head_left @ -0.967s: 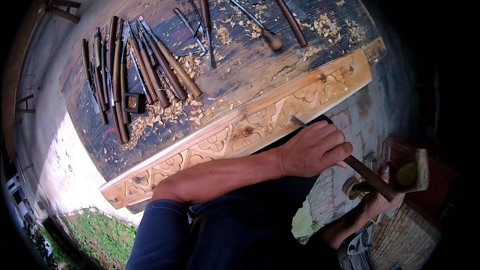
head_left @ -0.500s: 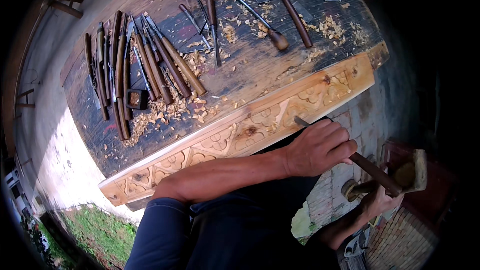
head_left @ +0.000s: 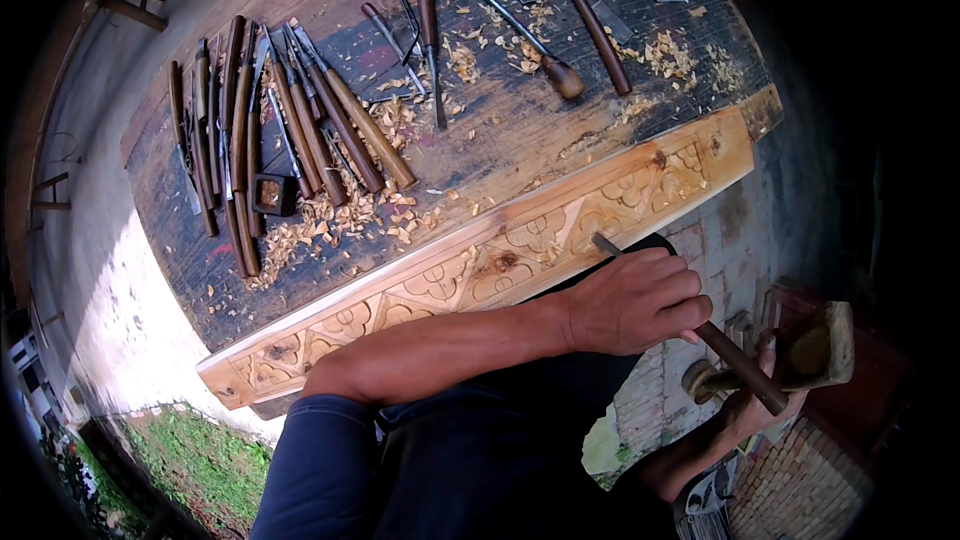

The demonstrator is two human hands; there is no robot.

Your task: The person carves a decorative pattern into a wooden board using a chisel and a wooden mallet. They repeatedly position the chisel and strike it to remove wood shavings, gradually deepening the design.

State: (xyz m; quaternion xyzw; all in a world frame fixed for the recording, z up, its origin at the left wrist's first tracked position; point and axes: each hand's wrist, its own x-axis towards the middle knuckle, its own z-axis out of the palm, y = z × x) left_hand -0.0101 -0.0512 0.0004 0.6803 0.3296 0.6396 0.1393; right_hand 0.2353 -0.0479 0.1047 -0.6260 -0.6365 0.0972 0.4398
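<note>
Clearly, the left hand (head_left: 640,300), nearer the carved board (head_left: 507,260), is fisted round a chisel (head_left: 740,365) — blade tip at the board's right half, long axis slanting down-right toward the right hand (head_left: 748,414), which is wrapped round a wooden mallet (head_left: 840,345). The board lies along the table's (head_left: 520,155) near edge. Since half a second ago, the chisel's butt has dipped away from the mallet's head — the tip stays put.
</note>
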